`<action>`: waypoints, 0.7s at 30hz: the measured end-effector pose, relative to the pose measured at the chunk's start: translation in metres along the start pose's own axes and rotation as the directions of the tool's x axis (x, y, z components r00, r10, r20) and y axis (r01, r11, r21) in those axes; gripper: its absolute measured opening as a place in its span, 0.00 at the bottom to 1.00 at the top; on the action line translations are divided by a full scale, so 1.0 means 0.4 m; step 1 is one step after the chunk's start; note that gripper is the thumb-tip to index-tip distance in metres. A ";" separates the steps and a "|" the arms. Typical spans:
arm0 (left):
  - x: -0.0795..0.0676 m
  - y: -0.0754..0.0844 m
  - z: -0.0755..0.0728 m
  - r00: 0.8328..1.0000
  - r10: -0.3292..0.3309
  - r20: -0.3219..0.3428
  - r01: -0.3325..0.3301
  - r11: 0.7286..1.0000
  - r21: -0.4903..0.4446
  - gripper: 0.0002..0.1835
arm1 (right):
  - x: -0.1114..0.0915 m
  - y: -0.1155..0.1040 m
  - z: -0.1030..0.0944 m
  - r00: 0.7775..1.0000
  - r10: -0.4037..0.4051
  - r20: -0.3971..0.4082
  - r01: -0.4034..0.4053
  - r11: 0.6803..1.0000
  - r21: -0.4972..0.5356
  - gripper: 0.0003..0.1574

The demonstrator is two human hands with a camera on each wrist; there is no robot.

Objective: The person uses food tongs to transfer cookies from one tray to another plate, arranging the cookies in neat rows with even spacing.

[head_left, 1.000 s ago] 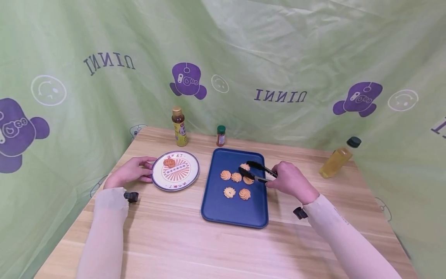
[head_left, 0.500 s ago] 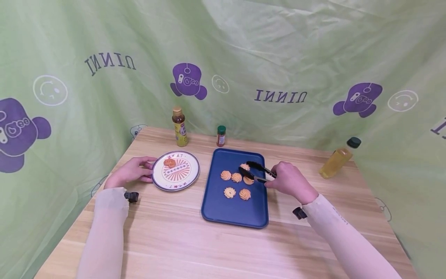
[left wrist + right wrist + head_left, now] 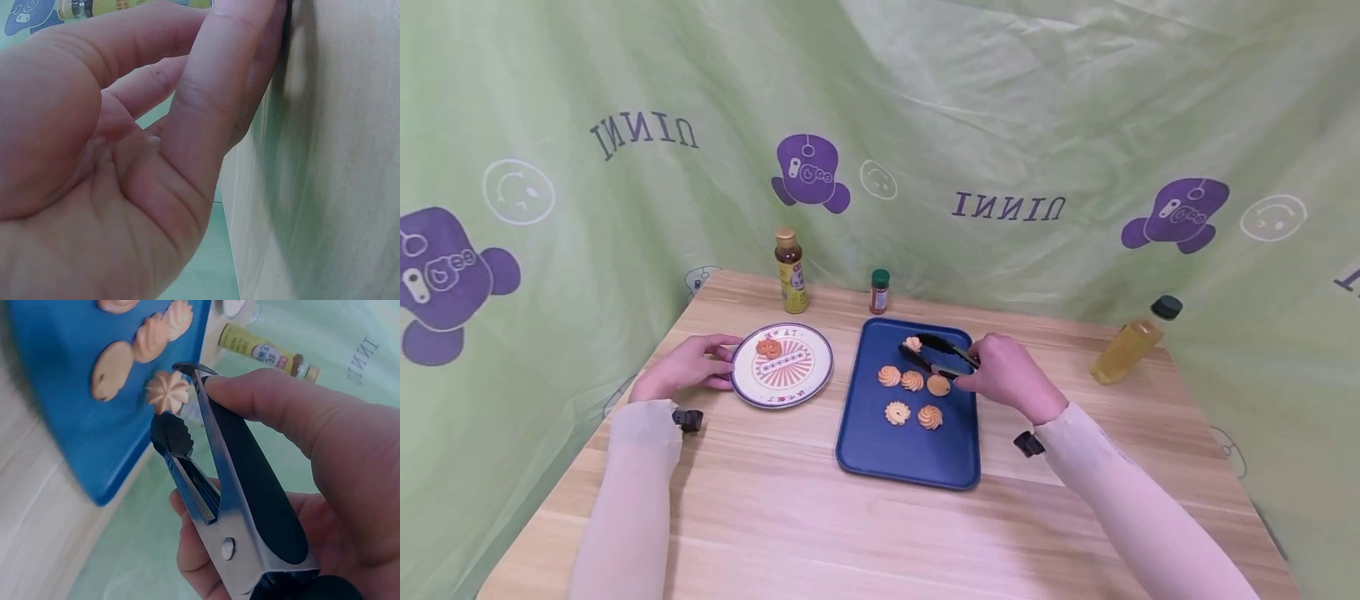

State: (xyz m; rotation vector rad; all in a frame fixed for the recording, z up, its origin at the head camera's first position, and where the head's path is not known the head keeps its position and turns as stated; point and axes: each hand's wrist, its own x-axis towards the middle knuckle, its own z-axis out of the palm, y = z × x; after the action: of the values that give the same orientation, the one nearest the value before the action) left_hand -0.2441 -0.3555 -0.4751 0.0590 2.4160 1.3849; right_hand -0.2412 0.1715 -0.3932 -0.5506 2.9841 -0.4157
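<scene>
Head view: golden ridged cookie [image 3: 913, 343] shifted across blue rectangular tray [image 3: 910, 462]

Sitting between the tips of black-and-silver tongs [image 3: 256, 481], it has moved farther left and back over the tray; probably caught. The right hand [image 3: 1007, 375] has its grip curled round the tongs; the left hand [image 3: 694, 367], grip loosely spread, touches the white patterned plate [image 3: 816, 375] left of the tray.

creased green cloth backdrop [image 3: 1000, 100], pale wooden table [image 3: 775, 517]

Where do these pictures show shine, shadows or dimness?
Head view: pale sheen on the green curtain; left wrist view: a soft-edged shadow on the table beside the left hand; right wrist view: dim, bluish, metal shining on the tongs.
</scene>
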 end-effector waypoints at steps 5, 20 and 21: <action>0.001 -0.001 0.003 1.000 -0.001 0.001 0.001 1.000 -0.003 0.36 | 0.020 -0.041 0.002 0.999 -0.043 0.001 0.043 0.999 0.028 0.31; -0.001 0.007 0.004 1.000 -0.010 -0.014 0.010 1.000 0.001 0.35 | 0.100 -0.211 0.026 0.991 -0.137 0.015 0.135 0.987 0.085 0.28; -0.001 0.006 0.005 1.000 -0.008 -0.012 0.008 1.000 0.000 0.35 | 0.107 -0.223 0.031 0.990 -0.139 0.022 0.137 0.987 0.088 0.25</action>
State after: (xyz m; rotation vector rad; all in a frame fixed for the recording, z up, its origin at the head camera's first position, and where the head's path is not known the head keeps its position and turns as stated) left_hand -0.2435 -0.3528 -0.4739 0.0407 2.4227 1.3856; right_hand -0.2493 0.0728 -0.3816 -0.7506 2.8950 -0.5394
